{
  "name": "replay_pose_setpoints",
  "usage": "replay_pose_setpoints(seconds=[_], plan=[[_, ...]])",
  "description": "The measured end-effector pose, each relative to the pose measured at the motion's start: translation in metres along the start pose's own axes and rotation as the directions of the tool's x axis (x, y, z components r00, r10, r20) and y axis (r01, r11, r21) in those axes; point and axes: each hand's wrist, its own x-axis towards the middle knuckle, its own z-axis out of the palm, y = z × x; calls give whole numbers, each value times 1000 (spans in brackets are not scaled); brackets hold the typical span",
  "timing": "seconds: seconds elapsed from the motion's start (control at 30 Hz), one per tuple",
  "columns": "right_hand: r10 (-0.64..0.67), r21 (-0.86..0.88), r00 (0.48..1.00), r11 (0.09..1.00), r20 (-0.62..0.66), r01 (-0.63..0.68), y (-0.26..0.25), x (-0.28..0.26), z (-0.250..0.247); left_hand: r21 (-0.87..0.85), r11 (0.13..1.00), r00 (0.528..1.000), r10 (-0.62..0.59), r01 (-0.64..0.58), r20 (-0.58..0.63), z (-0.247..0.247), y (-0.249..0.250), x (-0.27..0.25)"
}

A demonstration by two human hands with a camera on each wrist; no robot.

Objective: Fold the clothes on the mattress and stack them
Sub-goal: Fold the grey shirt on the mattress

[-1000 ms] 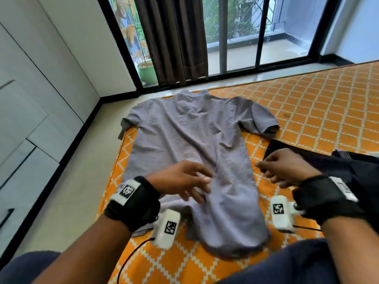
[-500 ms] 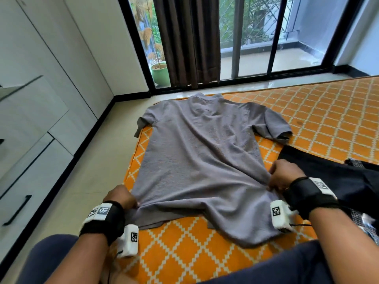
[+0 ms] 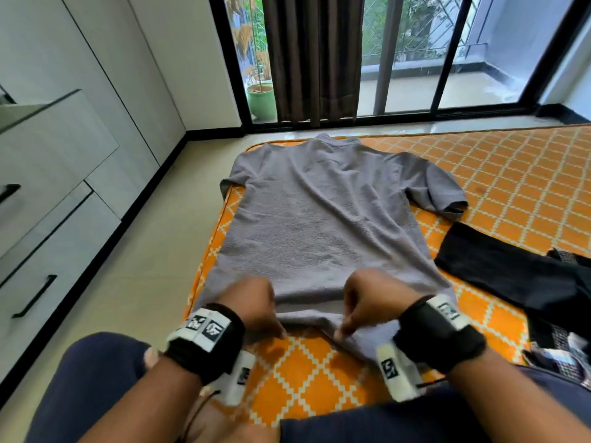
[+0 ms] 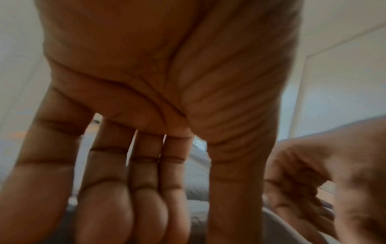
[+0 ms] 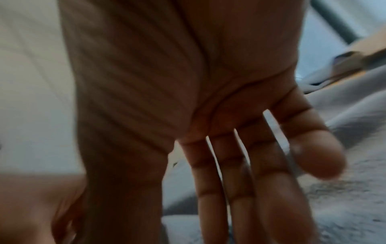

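A grey short-sleeved shirt (image 3: 319, 212) lies spread flat on the orange patterned mattress (image 3: 511, 174), collar toward the window. My left hand (image 3: 256, 308) and right hand (image 3: 371, 302) sit close together at the middle of the near hem, bent down at the wrist. In the left wrist view the left hand (image 4: 146, 206) has straight fingers pointing down at the grey shirt (image 4: 198, 181). The right wrist view shows the right hand (image 5: 240, 181) likewise straight-fingered over the shirt (image 5: 344, 206). Whether cloth lies between thumb and fingers is hidden.
A black garment (image 3: 511, 270) lies to the right of the shirt, with patterned clothes (image 3: 563, 346) at the right edge. White cabinets with drawers (image 3: 64, 219) line the left past a strip of floor. A curtain (image 3: 313, 59) and green pot (image 3: 262, 100) stand by the glass door.
Both hands left the outer corners of the hem and came together at its middle. The shirt now lies flatter and wider than a second ago.
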Motion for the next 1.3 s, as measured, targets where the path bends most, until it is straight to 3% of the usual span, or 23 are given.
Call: replay_pose_setpoints(seconds=[0.07, 0.13, 0.27, 0.4, 0.6, 0.7, 0.8, 0.87, 0.93, 0.97, 1.03, 1.07, 1.13, 1.23, 1.3], plan=[[-1, -217, 999, 976, 40, 10, -20, 5, 21, 87, 991, 993, 100, -105, 64, 13, 21, 1], [12, -299, 998, 954, -62, -30, -19, 14, 27, 159, 978, 990, 135, -139, 33, 22, 27, 8], [76, -76, 986, 993, -145, -88, 10, 32, 12, 176, 969, 974, 198, -177, -111, 25, 23, 22], [105, 44, 977, 994, -185, -98, 26, 32, 6, 160, 960, 967, 242, -229, -73, 27, 20, 29], [11, -47, 998, 999, 64, -8, 13, 31, 14, 259, 930, 956, 286, -260, -69, 22, 21, 28], [4, -45, 984, 999, 179, 4, 15, 23, 11, 285, 909, 953, 295, -304, 74, 15, 19, 19], [-17, -46, 942, 998, 334, 34, 17, 16, 7, 299, 868, 907, 319, -395, 274, 12, 18, 5], [-42, 6, 963, 999, 267, 43, 18, 16, 4, 255, 870, 888, 337, -421, 314, 10, 15, 3], [-68, 9, 993, 998, 100, 67, 15, 17, 4, 195, 896, 907, 353, -398, 228, 10, 13, 5], [-81, -3, 993, 997, 82, 82, 12, 17, 5, 195, 900, 919, 362, -389, 158, 12, 15, 5], [-95, -3, 964, 995, 250, 99, 0, 15, 11, 224, 878, 906, 406, -422, 115, 21, 24, 3], [-94, -2, 929, 995, 358, 102, -7, 14, 15, 228, 865, 894, 420, -447, 156, 28, 29, 1], [-102, -10, 886, 993, 452, 119, -14, 12, 18, 241, 847, 878, 429, -473, 213, 38, 39, -4], [-111, 154, 896, 987, 430, 48, 2, 12, 5, 270, 822, 864, 457, -501, 213, 41, 45, -3], [-35, 297, 965, 954, 259, -46, 29, 13, -13, 289, 810, 853, 435, -511, 288, 38, 47, -2]])
